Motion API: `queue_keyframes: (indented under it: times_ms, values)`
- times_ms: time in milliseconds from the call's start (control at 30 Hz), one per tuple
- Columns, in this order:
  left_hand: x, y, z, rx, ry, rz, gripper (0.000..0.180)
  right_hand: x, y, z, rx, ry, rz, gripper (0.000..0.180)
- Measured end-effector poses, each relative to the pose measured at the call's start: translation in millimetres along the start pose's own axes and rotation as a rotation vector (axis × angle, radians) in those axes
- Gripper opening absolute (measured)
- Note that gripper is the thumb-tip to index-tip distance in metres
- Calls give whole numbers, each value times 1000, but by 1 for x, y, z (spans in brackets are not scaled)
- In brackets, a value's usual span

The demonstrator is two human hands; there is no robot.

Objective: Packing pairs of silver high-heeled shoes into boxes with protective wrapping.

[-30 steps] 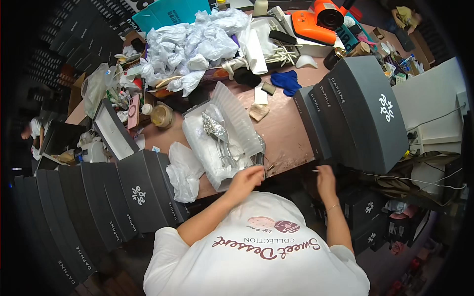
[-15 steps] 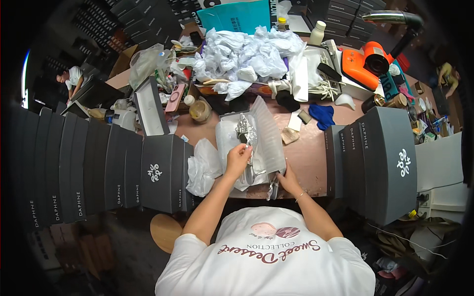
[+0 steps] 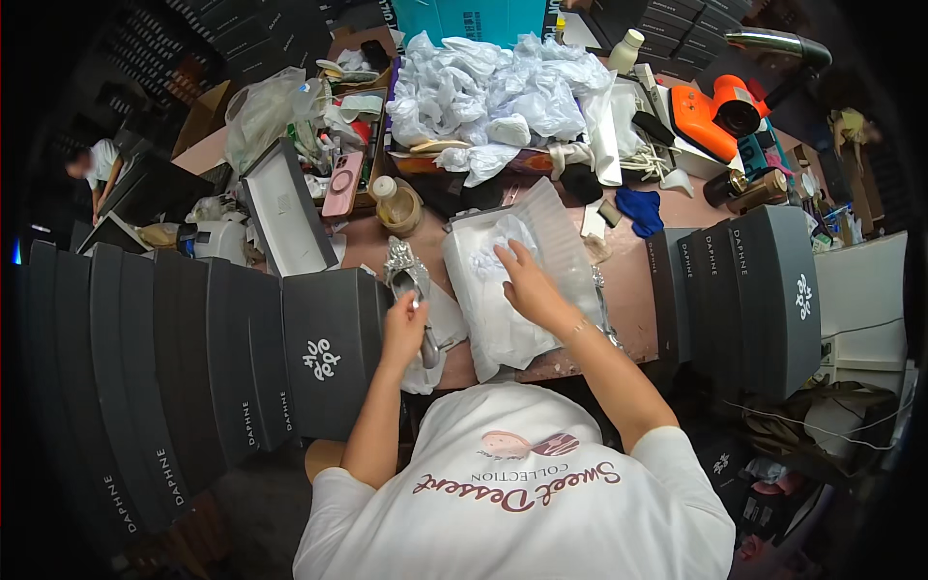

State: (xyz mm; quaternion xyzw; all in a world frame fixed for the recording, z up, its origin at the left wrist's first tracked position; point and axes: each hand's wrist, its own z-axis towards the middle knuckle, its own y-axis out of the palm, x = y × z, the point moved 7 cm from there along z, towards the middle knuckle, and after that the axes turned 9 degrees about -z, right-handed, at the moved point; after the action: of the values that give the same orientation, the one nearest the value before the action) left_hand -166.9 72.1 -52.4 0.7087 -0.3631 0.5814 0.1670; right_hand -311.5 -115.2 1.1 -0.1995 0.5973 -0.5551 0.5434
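My left hand grips a silver glittery high-heeled shoe, lifted to the left of an open white shoe box. That box lies on the brown table in front of me, lined with white tissue paper. Inside the box, my right hand presses down on the crumpled tissue with fingers spread. A second shoe lies partly hidden along the box's right edge.
Rows of dark grey shoe boxes stand on the left and more of these dark boxes on the right. A heap of white tissue, a pink phone, an orange tool and an open lid crowd the back. Another person stands far left.
The left hand has lifted the silver shoe out of the box to the left. The right hand has moved from the box's near edge onto the tissue inside.
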Motion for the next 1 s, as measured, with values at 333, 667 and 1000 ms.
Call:
queue_keyframes:
  times_ms: [333,667,1000]
  values:
    - [77,40,-11,-26,187,-104,70,43,31,56,-355,138,149,31]
    - [39,83,63,-68,-133,-764,41,38,-34,31,-249,240,653,31]
    - [175,83,184,-75,755,609,56,86,-98,98,-50,211,536,31]
